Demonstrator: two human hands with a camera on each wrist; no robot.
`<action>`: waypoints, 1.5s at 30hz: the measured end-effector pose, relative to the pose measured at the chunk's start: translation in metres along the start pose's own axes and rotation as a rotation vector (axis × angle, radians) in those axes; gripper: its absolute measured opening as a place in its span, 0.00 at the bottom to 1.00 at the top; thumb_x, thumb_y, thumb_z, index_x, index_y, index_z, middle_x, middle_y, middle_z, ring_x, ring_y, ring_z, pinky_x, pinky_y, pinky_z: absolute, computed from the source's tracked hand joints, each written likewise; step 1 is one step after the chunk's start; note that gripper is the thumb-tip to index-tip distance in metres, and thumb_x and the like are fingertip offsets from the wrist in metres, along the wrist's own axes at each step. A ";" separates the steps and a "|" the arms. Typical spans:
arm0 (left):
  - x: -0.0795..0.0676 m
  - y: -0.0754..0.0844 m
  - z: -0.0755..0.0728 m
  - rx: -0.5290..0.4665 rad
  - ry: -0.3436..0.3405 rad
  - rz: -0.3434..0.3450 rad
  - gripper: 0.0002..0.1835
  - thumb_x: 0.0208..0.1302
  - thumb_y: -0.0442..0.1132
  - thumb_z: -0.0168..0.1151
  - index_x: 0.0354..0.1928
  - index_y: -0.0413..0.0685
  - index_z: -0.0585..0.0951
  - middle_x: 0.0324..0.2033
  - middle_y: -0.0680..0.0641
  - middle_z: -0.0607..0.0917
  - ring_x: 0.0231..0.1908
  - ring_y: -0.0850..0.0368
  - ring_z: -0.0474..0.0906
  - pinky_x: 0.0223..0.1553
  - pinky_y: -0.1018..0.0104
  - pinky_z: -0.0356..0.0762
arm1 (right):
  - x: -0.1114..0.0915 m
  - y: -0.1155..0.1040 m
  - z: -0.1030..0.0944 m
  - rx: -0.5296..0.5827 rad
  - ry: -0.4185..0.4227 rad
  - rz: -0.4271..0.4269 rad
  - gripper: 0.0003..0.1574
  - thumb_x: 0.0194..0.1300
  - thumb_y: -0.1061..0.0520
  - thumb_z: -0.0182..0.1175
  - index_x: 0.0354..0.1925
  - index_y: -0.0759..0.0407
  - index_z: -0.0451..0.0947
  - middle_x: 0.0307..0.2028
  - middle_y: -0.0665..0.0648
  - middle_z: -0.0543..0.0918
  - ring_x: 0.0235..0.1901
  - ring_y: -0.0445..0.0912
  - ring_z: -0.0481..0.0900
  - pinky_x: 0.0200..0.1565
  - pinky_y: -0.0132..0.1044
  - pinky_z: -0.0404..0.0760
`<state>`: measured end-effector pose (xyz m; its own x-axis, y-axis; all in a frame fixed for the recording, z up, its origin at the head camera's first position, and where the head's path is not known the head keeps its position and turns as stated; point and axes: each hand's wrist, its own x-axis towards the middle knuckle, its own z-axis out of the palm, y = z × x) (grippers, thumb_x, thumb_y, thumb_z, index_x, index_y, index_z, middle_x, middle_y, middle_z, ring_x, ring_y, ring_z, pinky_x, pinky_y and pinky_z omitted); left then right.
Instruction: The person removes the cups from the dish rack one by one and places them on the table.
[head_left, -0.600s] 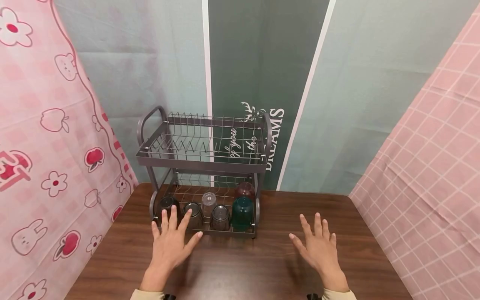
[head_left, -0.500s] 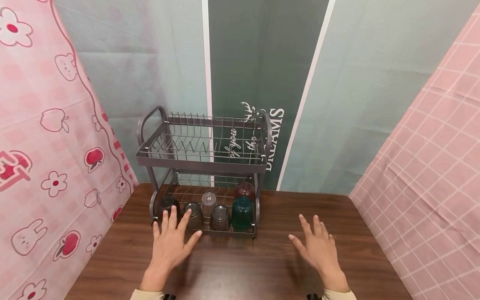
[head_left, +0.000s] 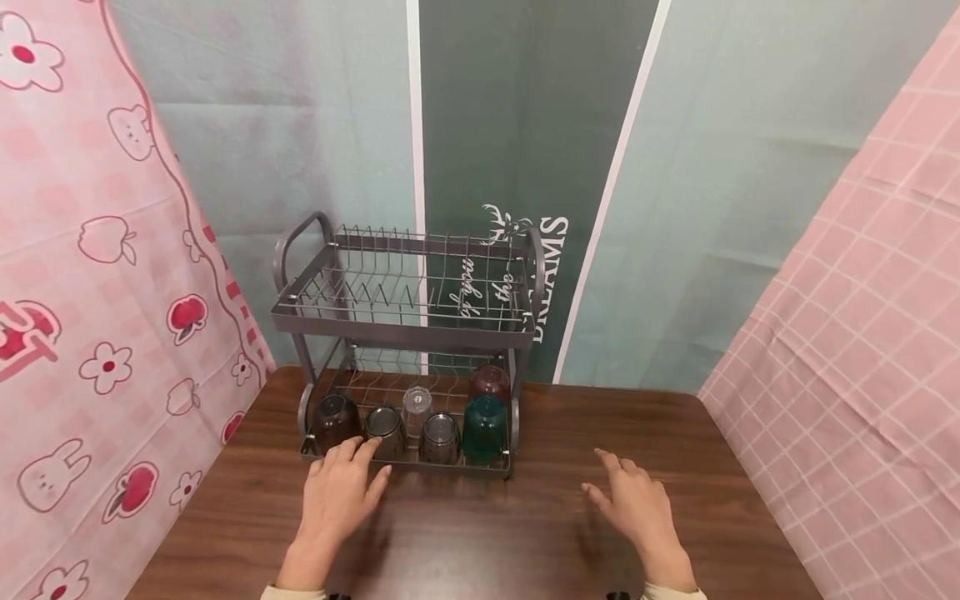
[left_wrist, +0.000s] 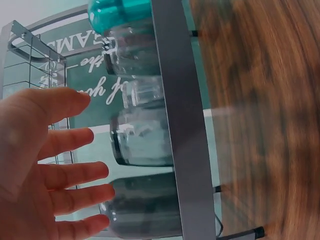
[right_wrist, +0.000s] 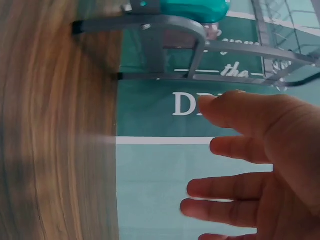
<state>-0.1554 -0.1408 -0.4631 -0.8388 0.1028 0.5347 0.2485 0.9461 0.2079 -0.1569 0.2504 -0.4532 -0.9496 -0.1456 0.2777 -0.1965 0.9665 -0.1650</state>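
A grey two-tier dish rack [head_left: 405,332] stands at the back left of the table. On its lower tier several glasses sit upside down: a dark one [head_left: 336,421] at the left, two smoky grey ones [head_left: 385,429], a small clear one [head_left: 417,408], a teal one [head_left: 485,427] and a reddish one [head_left: 491,382] behind it. My left hand [head_left: 333,492] hovers in front of the rack's left end, fingers spread toward the dark glass, holding nothing. To the right of the rack my right hand [head_left: 636,508] hangs over the table with relaxed fingers and holds nothing.
The upper tier [head_left: 405,287] has wire plate slots and side handles. Below lies a brown wooden table [head_left: 480,542]. Pink curtains [head_left: 862,333] flank it, and a green printed curtain [head_left: 525,125] hangs behind.
Both hands have drawn back slightly toward me, their fingers less spread and bent a little downward. The rack and glasses have stayed in place.
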 end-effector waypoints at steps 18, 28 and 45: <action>0.018 0.030 -0.020 -0.099 -0.241 -0.109 0.30 0.53 0.52 0.68 0.55 0.44 0.77 0.51 0.33 0.75 0.50 0.36 0.71 0.44 0.38 0.66 | 0.011 -0.011 -0.009 0.162 -0.289 0.152 0.42 0.52 0.45 0.68 0.58 0.66 0.70 0.48 0.74 0.73 0.43 0.68 0.74 0.37 0.59 0.73; 0.027 0.043 -0.016 -0.149 -0.272 -0.066 0.30 0.52 0.51 0.68 0.55 0.43 0.77 0.52 0.33 0.74 0.51 0.36 0.71 0.46 0.40 0.67 | 0.021 -0.016 -0.011 0.191 -0.320 0.137 0.43 0.50 0.45 0.69 0.59 0.68 0.70 0.50 0.75 0.72 0.46 0.68 0.73 0.41 0.60 0.72; 0.046 0.061 0.001 -0.193 -0.225 0.068 0.30 0.51 0.51 0.70 0.54 0.43 0.77 0.51 0.35 0.76 0.52 0.38 0.71 0.47 0.41 0.68 | 0.030 -0.027 -0.005 0.180 -0.311 0.105 0.43 0.47 0.47 0.72 0.58 0.66 0.71 0.51 0.76 0.71 0.47 0.69 0.72 0.41 0.61 0.72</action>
<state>-0.1791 -0.0777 -0.4270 -0.8977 0.2499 0.3628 0.3775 0.8608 0.3412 -0.1793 0.2205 -0.4358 -0.9903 -0.1312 -0.0458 -0.1072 0.9310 -0.3488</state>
